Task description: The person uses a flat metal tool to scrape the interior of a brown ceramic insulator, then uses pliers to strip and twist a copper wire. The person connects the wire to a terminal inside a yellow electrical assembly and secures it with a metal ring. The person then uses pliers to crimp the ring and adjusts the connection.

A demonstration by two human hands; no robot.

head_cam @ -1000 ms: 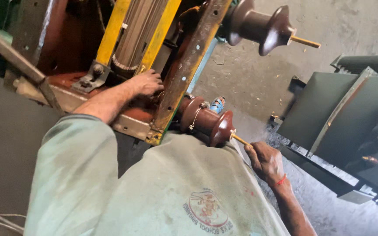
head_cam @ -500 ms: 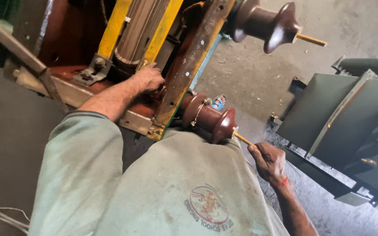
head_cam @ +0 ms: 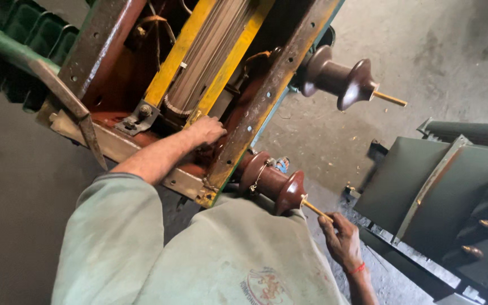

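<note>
Fingers (head_cam: 330, 221) of the right hand (head_cam: 343, 242) pinch together on the tip of a thin brass rod (head_cam: 315, 209) that sticks out of the nearer brown insulator (head_cam: 272, 185), low on the right edge of a rusty metal frame (head_cam: 266, 107). That insulator is ribbed and dark brown, with a wire loop round its neck, and it juts out sideways from the frame toward the grey floor (head_cam: 425, 51). The right wrist wears a red thread band (head_cam: 357, 269). Further up, the left hand (head_cam: 205, 130) reaches inside the frame, curled with its fingers closed against the reddish base between the frame rail and two yellow strips (head_cam: 179, 53); what they grip is hidden. Between the yellow strips stands a pale ribbed coil (head_cam: 210, 48). A second brown insulator (head_cam: 340, 82) with its own brass rod sits higher on the same rail, well apart from the hands. Both forearms come out of a pale green shirt (head_cam: 199, 260) that fills the bottom of the view. To the right lies a dark green metal tank (head_cam: 419, 186) with small studs along one side.
</note>
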